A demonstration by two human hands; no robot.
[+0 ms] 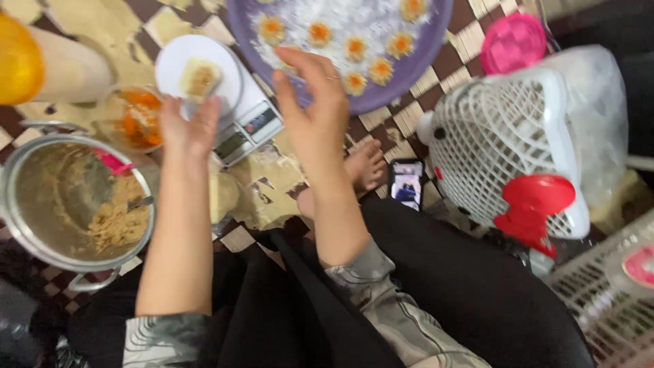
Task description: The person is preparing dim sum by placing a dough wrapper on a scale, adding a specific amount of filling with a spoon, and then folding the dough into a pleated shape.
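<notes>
hands: two, the person's own; left hand (189, 129) just below the white scale plate (197, 67), right hand (315, 112) raised over the near rim of the purple tray (402, 78)
left grip: released, fingers spread, holding nothing
right grip: released, fingers loosely curved, nothing seen in it
sweets counted: seven flower-shaped pieces (354, 49) in view on the tray, pale with orange centres, lying in white flakes; one is partly hidden behind the right hand
dough piece (199, 78): one, pale tan, squarish lump, resting on the scale plate
scale (246, 129): one, small and grey, on the checked floor (470, 41)
pot (75, 197): one, steel, with tan dough and a spoon inside, at the left
bowl (139, 117): one, with orange filling, just left of the left hand
other: one phone (407, 184), one white fan (507, 146), one pink lid (512, 42)
room: things crowd the floor; open gap between the forearms, above the lap
</notes>
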